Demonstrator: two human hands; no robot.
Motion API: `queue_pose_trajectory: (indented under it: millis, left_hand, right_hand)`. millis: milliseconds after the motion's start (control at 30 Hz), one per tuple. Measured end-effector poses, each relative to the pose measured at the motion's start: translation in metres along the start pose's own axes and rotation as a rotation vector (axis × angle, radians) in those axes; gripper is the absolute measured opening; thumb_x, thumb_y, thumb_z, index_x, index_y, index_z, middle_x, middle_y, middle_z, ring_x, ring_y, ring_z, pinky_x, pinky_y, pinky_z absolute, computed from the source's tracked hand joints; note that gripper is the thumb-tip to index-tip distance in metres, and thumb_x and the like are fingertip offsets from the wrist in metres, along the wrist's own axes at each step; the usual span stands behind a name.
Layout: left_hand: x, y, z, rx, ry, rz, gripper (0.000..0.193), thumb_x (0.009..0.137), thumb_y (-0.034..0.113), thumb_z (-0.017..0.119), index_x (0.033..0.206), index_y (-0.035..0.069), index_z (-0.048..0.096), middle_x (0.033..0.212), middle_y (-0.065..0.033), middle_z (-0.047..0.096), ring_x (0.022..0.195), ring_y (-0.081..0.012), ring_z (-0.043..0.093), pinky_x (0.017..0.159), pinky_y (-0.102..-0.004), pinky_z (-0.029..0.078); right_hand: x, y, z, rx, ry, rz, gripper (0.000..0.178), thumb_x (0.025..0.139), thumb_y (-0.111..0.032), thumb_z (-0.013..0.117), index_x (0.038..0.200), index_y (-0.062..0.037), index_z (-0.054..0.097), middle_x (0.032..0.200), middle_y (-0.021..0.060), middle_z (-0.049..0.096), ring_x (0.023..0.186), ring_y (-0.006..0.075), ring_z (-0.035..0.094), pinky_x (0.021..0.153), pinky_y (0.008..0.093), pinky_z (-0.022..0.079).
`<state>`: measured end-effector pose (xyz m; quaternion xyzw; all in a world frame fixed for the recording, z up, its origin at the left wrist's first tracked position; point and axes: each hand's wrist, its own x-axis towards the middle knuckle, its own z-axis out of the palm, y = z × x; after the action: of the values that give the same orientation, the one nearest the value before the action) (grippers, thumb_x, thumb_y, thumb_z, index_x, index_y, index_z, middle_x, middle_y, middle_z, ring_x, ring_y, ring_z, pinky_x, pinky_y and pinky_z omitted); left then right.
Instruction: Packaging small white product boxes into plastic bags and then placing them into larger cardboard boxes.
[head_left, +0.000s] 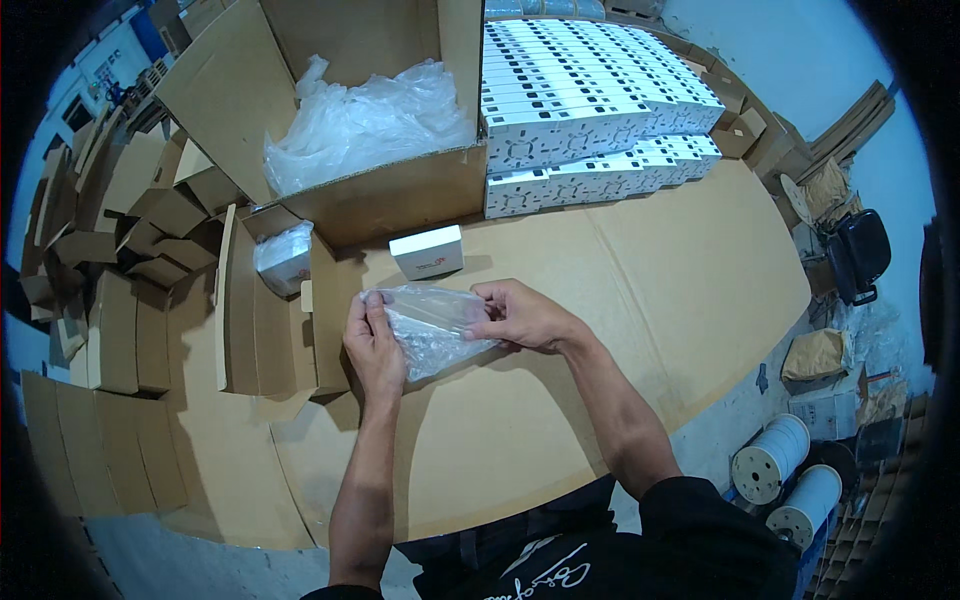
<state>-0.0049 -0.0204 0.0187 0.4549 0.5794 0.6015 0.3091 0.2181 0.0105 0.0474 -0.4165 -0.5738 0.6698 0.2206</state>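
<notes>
Two hands (376, 345) (525, 315) hold one clear bag (432, 332); one loose box (428, 253) beyond.

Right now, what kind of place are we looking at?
Probably a packing area, maybe in a warehouse or workshop. You can tell from the stacked white boxes, the big open cardboard box with clear plastic heaped inside, and the clear plastic bag being held over the table.

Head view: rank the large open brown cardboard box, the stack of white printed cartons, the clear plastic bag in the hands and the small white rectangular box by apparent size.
1. Large open brown cardboard box
2. Stack of white printed cartons
3. Clear plastic bag
4. Small white rectangular box
</notes>
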Motion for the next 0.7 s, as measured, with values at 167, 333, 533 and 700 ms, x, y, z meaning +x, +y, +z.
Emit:
queue_pose_trajectory:
  millis: [167, 333, 533, 700]
  left_hand:
    - [0.0, 0.005, -0.005, 0.004, -0.231, -0.015, 0.027, 0.108, 0.024, 0.053, 0.099, 0.001, 0.063, 0.077, 0.0016, 0.054, 0.071, -0.0064, 0.046, 0.063, -0.0248, 0.04]
    - [-0.002, 0.005, -0.006, -0.007, -0.315, -0.054, 0.025, 0.106, 0.026, 0.057, 0.109, 0.003, 0.063, 0.079, 0.001, 0.056, 0.072, -0.0063, 0.05, 0.063, -0.0244, 0.043]
    - [-0.007, 0.001, -0.002, -0.758, -0.237, -0.203, 0.04, 0.103, 0.027, 0.06, 0.13, 0.0, 0.049, 0.109, -0.0067, 0.06, 0.084, -0.009, 0.059, 0.069, -0.0259, 0.055]
    - [-0.016, 0.007, 0.014, -0.332, -0.208, -0.039, 0.034, 0.101, 0.018, 0.065, 0.126, -0.001, 0.051, 0.108, -0.0057, 0.061, 0.081, -0.0074, 0.059, 0.064, -0.0213, 0.052]
  right_hand:
    - [-0.01, -0.007, -0.01, 0.095, 0.029, -0.094, 0.025, 0.085, -0.009, 0.081, 0.101, -0.0019, 0.063, 0.082, -0.0028, 0.062, 0.069, 0.0053, 0.057, 0.057, 0.0217, 0.049]
    - [-0.01, -0.007, -0.006, 0.041, -0.005, -0.055, 0.026, 0.091, -0.008, 0.075, 0.111, 0.0005, 0.061, 0.087, 0.0001, 0.066, 0.078, 0.0068, 0.063, 0.07, 0.0205, 0.05]
    - [0.008, 0.0, 0.01, 0.297, 0.349, -0.497, 0.013, 0.099, -0.004, 0.064, 0.11, 0.0006, 0.058, 0.088, 0.0034, 0.068, 0.082, 0.0075, 0.066, 0.072, 0.0236, 0.054]
    - [0.013, 0.007, 0.022, 0.273, 0.414, -0.521, 0.008, 0.1, -0.004, 0.062, 0.106, -0.0008, 0.058, 0.091, 0.005, 0.07, 0.084, 0.0088, 0.068, 0.074, 0.0256, 0.056]
